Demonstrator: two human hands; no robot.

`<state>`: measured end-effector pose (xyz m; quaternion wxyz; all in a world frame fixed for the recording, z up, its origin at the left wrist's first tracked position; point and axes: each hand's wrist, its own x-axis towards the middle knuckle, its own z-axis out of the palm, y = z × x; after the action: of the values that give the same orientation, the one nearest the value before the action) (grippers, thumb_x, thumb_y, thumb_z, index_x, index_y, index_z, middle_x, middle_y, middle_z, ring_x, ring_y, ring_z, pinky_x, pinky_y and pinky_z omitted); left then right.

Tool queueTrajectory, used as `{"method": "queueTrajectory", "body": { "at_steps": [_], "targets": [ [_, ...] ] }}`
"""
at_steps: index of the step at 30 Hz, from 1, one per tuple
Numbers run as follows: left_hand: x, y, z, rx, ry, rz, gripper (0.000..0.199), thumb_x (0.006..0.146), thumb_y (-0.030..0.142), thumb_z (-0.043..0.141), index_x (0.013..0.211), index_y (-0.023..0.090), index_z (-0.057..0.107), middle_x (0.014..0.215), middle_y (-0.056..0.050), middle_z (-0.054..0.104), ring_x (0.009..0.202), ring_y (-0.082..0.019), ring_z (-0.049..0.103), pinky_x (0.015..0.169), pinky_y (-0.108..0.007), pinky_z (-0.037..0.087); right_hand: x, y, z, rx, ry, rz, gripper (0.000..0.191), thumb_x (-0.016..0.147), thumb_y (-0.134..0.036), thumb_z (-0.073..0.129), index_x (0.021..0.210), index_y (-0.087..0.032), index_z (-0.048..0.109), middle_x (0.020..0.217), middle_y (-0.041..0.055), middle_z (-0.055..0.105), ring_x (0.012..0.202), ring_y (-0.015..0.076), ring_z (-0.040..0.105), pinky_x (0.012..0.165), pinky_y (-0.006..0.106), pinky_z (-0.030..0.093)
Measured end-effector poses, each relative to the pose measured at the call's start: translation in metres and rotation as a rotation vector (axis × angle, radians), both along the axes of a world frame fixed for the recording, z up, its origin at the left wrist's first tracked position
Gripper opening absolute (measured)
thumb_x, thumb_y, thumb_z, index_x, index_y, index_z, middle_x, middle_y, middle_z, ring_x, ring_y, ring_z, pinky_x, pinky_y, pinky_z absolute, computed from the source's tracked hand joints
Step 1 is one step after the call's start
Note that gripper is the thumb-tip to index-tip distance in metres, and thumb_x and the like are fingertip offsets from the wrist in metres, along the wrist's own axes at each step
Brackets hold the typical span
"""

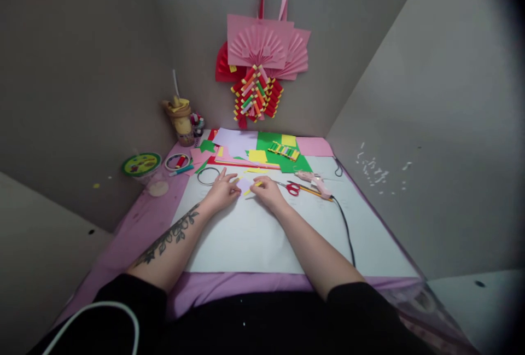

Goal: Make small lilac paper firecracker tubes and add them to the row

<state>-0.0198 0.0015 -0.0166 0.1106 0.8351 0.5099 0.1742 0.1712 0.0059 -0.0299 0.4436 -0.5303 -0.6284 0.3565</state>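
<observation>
A small lilac paper piece (244,185) lies between my two hands over the white sheet (246,240). My left hand (223,190) is at its left edge, thumb and index finger closed on it, the other fingers spread. My right hand (267,191) pinches a narrow yellow paper strip (253,188) at the right side of the lilac piece. Red-handled scissors (292,188) lie just right of my right hand, beside a pencil (315,192) and a pink glue gun (320,184).
Green paper (266,147), yellow paper (257,156) and small coloured rolls (284,151) lie at the back. Tape rolls (208,176), markers (181,170) and a lidded tub (141,164) are at left. A black cord (348,229) runs down the right side. Paper decorations (257,48) hang on the wall.
</observation>
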Motion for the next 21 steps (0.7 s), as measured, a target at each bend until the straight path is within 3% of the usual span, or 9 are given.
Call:
{"method": "queueTrajectory", "body": {
  "at_steps": [3, 6, 9, 15, 21],
  "targets": [
    [-0.002, 0.005, -0.002, -0.049, -0.010, 0.031, 0.023, 0.074, 0.033, 0.060, 0.091, 0.026, 0.074, 0.134, -0.005, 0.050, 0.138, -0.037, 0.014, 0.108, -0.058, 0.019, -0.006, 0.004, -0.002, 0.001, -0.067, -0.005, 0.010, 0.062, -0.027, 0.063, 0.063, -0.018, 0.066, 0.115, 0.0091, 0.058, 0.106, 0.0220, 0.054, 0.097, 0.033, 0.036],
    [-0.005, 0.004, -0.001, -0.109, 0.038, -0.056, 0.026, 0.079, 0.035, 0.054, 0.098, 0.028, 0.071, 0.132, -0.003, 0.053, 0.138, -0.038, 0.013, 0.106, -0.064, 0.016, -0.007, 0.003, -0.002, -0.008, -0.092, 0.001, 0.008, 0.061, -0.024, 0.063, 0.063, -0.018, 0.067, 0.126, 0.0098, 0.052, 0.116, 0.0241, 0.048, 0.102, 0.035, 0.031],
    [-0.009, -0.002, 0.003, -0.089, 0.083, -0.150, 0.029, 0.084, 0.033, 0.048, 0.104, 0.029, 0.068, 0.131, -0.001, 0.055, 0.138, -0.036, 0.012, 0.105, -0.065, 0.014, -0.005, -0.002, -0.001, -0.025, -0.079, 0.030, 0.008, 0.062, -0.025, 0.062, 0.064, -0.018, 0.066, 0.129, 0.0096, 0.051, 0.118, 0.0247, 0.047, 0.102, 0.037, 0.031],
    [-0.010, -0.014, 0.005, -0.034, 0.107, -0.207, 0.029, 0.085, 0.030, 0.047, 0.106, 0.030, 0.066, 0.134, 0.001, 0.052, 0.138, -0.034, 0.013, 0.106, -0.064, 0.011, -0.003, -0.009, 0.000, -0.026, -0.116, 0.036, 0.010, 0.062, -0.026, 0.061, 0.065, -0.019, 0.067, 0.130, 0.0093, 0.050, 0.122, 0.0257, 0.043, 0.105, 0.039, 0.028],
    [-0.008, -0.006, -0.002, -0.115, 0.012, -0.129, 0.025, 0.080, 0.036, 0.053, 0.095, 0.029, 0.072, 0.133, -0.001, 0.053, 0.137, -0.037, 0.019, 0.106, -0.059, 0.019, -0.010, -0.011, 0.000, -0.068, -0.195, -0.031, 0.010, 0.060, -0.024, 0.060, 0.064, -0.019, 0.068, 0.132, 0.0088, 0.049, 0.125, 0.0266, 0.039, 0.107, 0.039, 0.025]
  ]
}}
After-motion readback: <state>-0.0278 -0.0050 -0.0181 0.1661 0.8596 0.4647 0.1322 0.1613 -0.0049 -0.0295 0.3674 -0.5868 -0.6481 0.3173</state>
